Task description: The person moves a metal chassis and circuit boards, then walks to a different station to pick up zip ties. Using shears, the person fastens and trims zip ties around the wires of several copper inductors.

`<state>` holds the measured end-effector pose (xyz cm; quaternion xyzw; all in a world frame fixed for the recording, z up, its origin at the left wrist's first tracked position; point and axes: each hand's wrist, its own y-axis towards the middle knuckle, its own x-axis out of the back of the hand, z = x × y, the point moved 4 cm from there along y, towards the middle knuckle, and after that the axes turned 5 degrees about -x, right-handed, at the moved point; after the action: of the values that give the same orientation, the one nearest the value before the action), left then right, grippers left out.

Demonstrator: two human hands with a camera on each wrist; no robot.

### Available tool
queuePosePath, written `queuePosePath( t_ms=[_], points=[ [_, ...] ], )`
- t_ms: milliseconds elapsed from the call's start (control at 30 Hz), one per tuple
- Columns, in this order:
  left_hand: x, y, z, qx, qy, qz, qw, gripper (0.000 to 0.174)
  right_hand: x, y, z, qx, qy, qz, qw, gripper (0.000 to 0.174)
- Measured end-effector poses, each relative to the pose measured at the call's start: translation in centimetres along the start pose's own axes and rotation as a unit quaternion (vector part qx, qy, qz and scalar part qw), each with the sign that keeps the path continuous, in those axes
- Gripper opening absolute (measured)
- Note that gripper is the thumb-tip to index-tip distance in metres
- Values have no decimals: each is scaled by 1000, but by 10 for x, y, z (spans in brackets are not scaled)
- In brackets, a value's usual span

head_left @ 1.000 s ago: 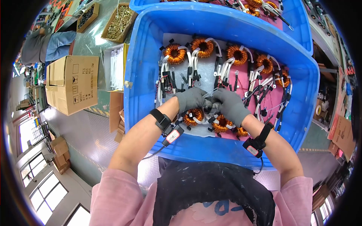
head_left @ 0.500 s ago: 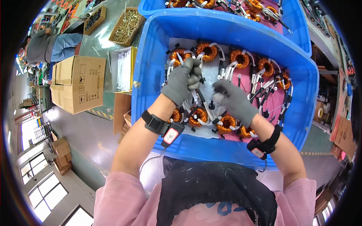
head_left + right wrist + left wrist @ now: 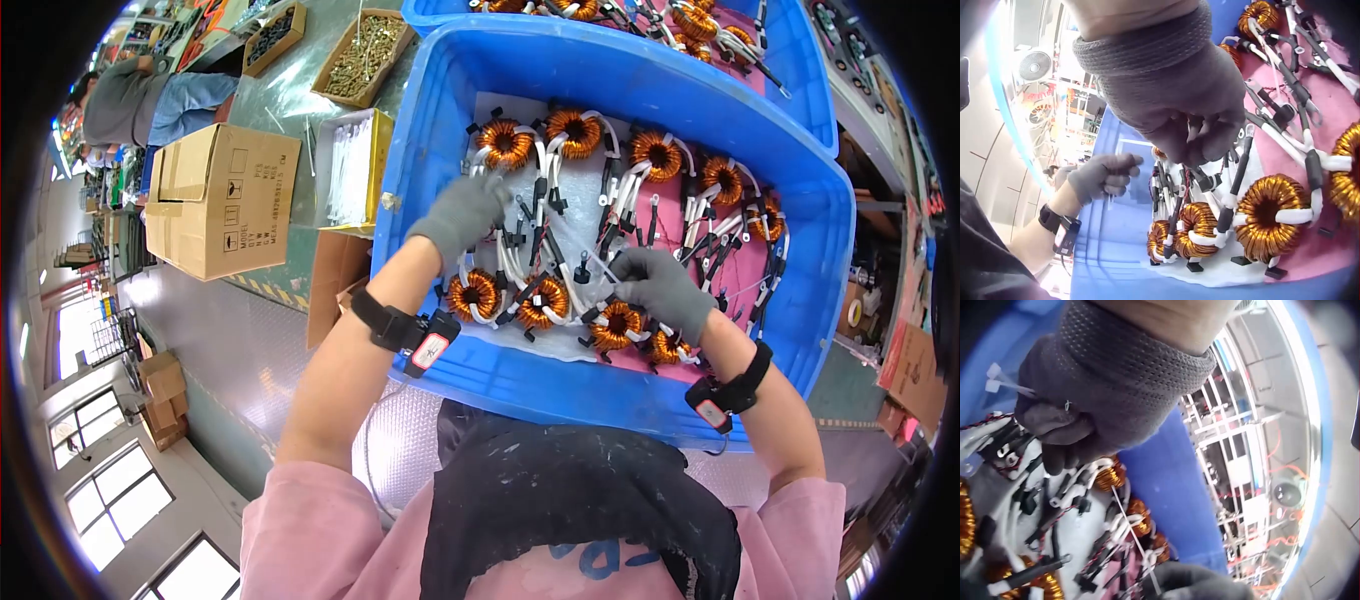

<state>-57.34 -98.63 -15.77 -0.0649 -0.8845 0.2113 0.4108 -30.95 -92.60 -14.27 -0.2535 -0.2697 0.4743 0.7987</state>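
Note:
In the head view, my gloved left hand [image 3: 460, 215] is over the left part of the blue bin [image 3: 600, 395], near a copper-wound ring [image 3: 505, 144]. Its fingers curl round white cable ties, whose heads [image 3: 994, 379] stick out in the left wrist view. My gloved right hand [image 3: 665, 290] is lower in the bin, above the front row of rings [image 3: 617, 325]. It pinches a thin white tie [image 3: 600, 265], also visible as a long strip [image 3: 1136, 540] in the left wrist view. Fingertips of the right hand [image 3: 1179, 100] partly hide the leads beneath.
Rings with white and black leads lie in two rows on white and pink sheets. Another blue bin [image 3: 815, 120] adjoins behind. To the left are a box of white ties [image 3: 349, 172], a tray of brass-coloured parts [image 3: 365, 60], a cardboard carton [image 3: 265, 205] and a person [image 3: 125, 105].
The hands, close together over the bin's middle a second ago, are apart. My left hand has gone to the left; my right hand has moved right, with a white tie now showing at its fingers.

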Motion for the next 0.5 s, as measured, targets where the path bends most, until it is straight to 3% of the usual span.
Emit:
queuePosePath(
  t_ms=[33,100,133,200,233,367,500],
  points=[
    [-13,-1,9,1,2,1,1000,28,-1,-3,-6,-70,47,14,996,20],
    [-36,-9,0,-109,195,42,974,27,-6,-2,-7,-61,76,12,995,22],
    [-41,-7,-6,-111,196,43,973,27,-7,-2,-6,-52,102,9,993,24],
    [-40,-5,-14,164,122,92,975,27,-8,0,-2,-57,95,14,994,25],
    [-39,-3,-23,190,154,88,966,26,-8,0,-1,-62,88,21,994,25],
    [-43,5,-47,140,272,127,944,19,-10,1,-2,-48,102,18,994,25],
    [-51,13,-55,124,271,143,944,18,-11,2,-4,-35,99,16,994,25]
  ],
)
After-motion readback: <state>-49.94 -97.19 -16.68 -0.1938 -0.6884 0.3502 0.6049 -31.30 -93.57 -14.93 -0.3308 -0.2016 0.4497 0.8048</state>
